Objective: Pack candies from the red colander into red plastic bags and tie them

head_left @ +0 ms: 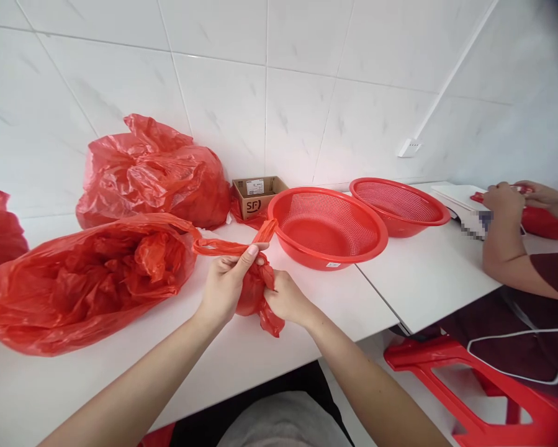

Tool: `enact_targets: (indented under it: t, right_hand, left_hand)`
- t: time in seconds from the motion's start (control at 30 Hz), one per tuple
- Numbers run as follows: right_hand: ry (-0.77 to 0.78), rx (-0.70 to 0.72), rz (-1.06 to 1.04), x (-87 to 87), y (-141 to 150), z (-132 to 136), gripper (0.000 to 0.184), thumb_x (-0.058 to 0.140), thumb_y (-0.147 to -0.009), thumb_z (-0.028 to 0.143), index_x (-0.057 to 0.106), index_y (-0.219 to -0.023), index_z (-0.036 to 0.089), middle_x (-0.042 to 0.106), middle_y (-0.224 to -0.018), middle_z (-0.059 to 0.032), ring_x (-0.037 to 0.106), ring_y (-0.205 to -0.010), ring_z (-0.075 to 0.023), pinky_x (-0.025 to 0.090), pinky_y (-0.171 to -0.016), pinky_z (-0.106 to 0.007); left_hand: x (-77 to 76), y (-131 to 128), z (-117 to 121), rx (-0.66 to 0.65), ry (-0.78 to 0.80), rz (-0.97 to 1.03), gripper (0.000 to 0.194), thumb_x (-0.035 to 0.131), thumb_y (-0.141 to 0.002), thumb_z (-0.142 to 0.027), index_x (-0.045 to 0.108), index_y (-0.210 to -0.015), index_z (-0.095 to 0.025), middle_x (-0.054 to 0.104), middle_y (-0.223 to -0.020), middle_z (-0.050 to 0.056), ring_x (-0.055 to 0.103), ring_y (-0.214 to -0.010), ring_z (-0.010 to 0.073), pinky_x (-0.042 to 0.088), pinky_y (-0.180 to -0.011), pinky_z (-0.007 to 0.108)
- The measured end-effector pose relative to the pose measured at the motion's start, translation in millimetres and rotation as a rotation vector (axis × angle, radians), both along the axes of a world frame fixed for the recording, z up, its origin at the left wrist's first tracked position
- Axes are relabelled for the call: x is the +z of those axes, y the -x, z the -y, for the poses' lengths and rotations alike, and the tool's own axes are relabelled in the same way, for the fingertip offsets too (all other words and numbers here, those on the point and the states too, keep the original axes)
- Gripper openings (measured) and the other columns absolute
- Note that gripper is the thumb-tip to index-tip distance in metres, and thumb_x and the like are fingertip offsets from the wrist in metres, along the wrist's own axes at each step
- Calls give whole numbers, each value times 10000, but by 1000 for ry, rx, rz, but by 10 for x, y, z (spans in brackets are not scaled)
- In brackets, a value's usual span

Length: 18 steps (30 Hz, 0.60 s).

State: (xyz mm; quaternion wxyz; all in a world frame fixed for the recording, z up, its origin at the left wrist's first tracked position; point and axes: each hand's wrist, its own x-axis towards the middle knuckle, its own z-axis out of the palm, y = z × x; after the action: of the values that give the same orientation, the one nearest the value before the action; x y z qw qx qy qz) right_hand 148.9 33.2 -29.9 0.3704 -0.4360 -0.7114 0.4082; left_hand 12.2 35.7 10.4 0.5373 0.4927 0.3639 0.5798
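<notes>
A small red plastic bag (249,294) bulges beneath my two hands at the front of the table. My left hand (225,279) pinches a twisted part of its top, thumb pressed on top, and a stretched loop of red plastic runs out to the left while a tip sticks up at the right. Fingers of my right hand (285,297) are closed around the bag's gathered right side, partly hidden in its folds; a crumpled end hangs below. What the bag contains cannot be seen. Just left lies a large open red bag (74,316) with crumpled red plastic inside.
Behind stand a full red bag (153,180), a small SF cardboard box (255,202) and two red plastic baskets (328,254) (402,226). At right, a co-worker's hands (506,197) handle red plastic. A red stool (446,366) stands below the table (348,304).
</notes>
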Motion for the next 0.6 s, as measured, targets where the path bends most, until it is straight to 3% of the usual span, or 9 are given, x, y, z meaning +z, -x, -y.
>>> enact_targets:
  t: [0.27,0.43,0.53,0.6]
  right_hand:
    - [-28,-90,17,-244,148,-36,162,460,-744,86,410,-718,238,549,-700,0,536,-660,-184,440,-621,-310]
    - [-22,-116,-24,-394,71,-14,207,468,-766,87,513,-916,223,623,-942,-51,596,-877,-221,490,-805,-364]
    - [53,-7,-80,-338,-89,3,302,543,-772,125,556,-1061,213,649,-1043,-57,618,-972,-219,510,-859,-364]
    - [150,132,-261,-213,-189,-12,370,610,-813,234,564,-1181,235,650,-1160,-57,605,-1095,-214,488,-949,-365]
  left_hand:
    - [-269,-182,-85,91,69,139,325,735,-787,-459,666,-638,-180,707,-791,14,554,-612,109,445,-601,230]
    - [-417,-253,-144,55,116,141,336,746,-778,-459,664,-622,-173,664,-667,4,540,-580,106,443,-598,227]
    - [-373,-155,-157,-21,113,107,359,749,-782,-446,649,-591,-159,695,-737,30,542,-564,104,450,-576,238]
    - [-283,-35,-149,-78,87,69,329,756,-778,-447,686,-632,-160,697,-750,30,571,-593,118,473,-598,248]
